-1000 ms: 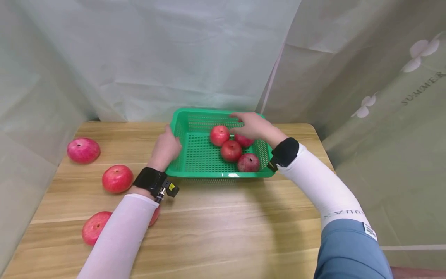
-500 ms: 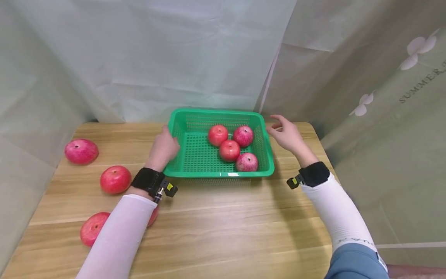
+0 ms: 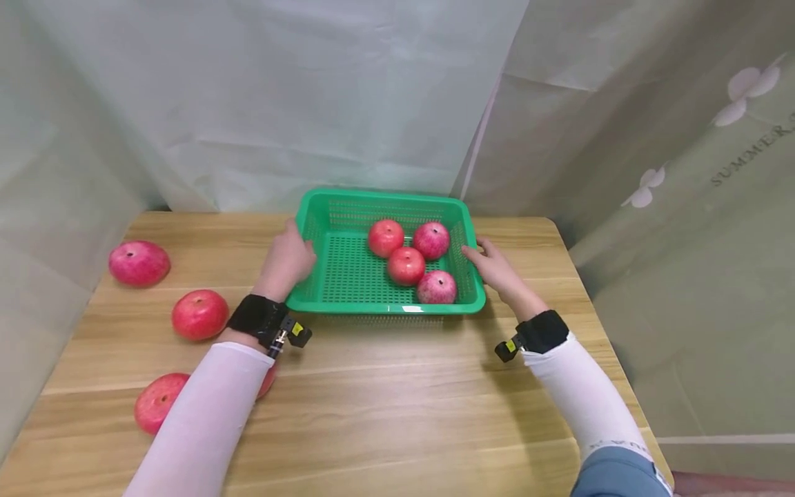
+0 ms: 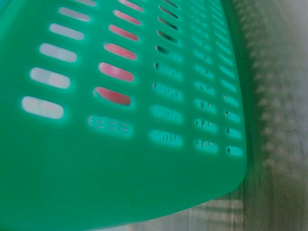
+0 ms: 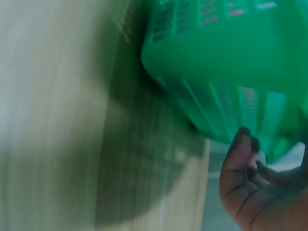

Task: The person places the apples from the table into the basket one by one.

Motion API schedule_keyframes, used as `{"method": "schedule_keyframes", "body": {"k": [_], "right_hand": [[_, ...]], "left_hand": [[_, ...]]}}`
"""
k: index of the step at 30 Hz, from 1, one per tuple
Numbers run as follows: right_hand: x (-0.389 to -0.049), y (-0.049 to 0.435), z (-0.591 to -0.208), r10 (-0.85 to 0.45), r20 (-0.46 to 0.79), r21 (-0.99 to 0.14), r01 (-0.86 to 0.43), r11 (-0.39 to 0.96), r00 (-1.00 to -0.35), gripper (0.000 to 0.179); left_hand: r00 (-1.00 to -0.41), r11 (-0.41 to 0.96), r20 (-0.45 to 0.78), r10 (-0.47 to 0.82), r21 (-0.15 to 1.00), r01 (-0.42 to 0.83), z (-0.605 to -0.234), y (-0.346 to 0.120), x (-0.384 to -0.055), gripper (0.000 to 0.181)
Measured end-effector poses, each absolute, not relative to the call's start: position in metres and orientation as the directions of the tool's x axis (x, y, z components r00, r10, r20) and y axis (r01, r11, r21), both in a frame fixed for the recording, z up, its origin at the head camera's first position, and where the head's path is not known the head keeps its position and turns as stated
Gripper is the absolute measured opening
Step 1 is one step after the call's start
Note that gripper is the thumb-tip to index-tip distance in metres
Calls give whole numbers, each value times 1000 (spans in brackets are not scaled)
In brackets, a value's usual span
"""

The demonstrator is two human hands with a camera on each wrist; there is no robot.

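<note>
A green plastic basket (image 3: 348, 308) with slotted walls stands at the back of the table. Several round red, apple-like fruits (image 3: 406, 266) lie in its right half. My left hand (image 3: 288, 257) grips the left rim, thumb on the inner side. At the opposite end my right hand (image 3: 497, 270) holds the right rim, its thumb over the edge. In the right wrist view, curled fingers (image 5: 237, 161) are against the basket's outer wall (image 5: 216, 57). The left wrist view is filled by the basket's slotted wall (image 4: 120, 178); the left hand is out of sight there.
Several more red fruits lie on the wooden table (image 3: 385, 407) to the left: one at the back (image 3: 139, 264), one nearer (image 3: 200, 315), one by the forearm (image 3: 158, 402). Another is mostly hidden under the left forearm. Pale curtains (image 3: 348, 103) hang behind and beside the table.
My right hand has left the fruits inside the basket, passed outside the right rim and taken hold of it. The left hand stays on the left rim. The basket sits slightly further left in view.
</note>
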State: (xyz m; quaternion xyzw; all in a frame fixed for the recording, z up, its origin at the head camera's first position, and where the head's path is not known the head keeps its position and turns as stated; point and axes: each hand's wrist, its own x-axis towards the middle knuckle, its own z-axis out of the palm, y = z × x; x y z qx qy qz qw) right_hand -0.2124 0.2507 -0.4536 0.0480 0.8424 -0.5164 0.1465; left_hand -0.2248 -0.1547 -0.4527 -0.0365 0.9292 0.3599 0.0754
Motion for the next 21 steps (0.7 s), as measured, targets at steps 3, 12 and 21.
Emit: {"method": "schedule_keyframes", "body": {"k": [3, 12, 21], "right_hand": [[-214, 242, -455, -46, -324, -854, 271, 444, -945, 65], [-221, 227, -463, 35, -330, -885, 322, 336, -943, 57], [-221, 227, -470, 58, -307, -866, 304, 398, -950, 58]], "left_hand": [[-986, 738, -168, -14, 663, -124, -455, -156, -226, 69], [-988, 730, -155, -6, 674, -110, -458, -157, -228, 69], [-988, 739, -155, -4, 665, -108, -457, -156, -228, 69]]}}
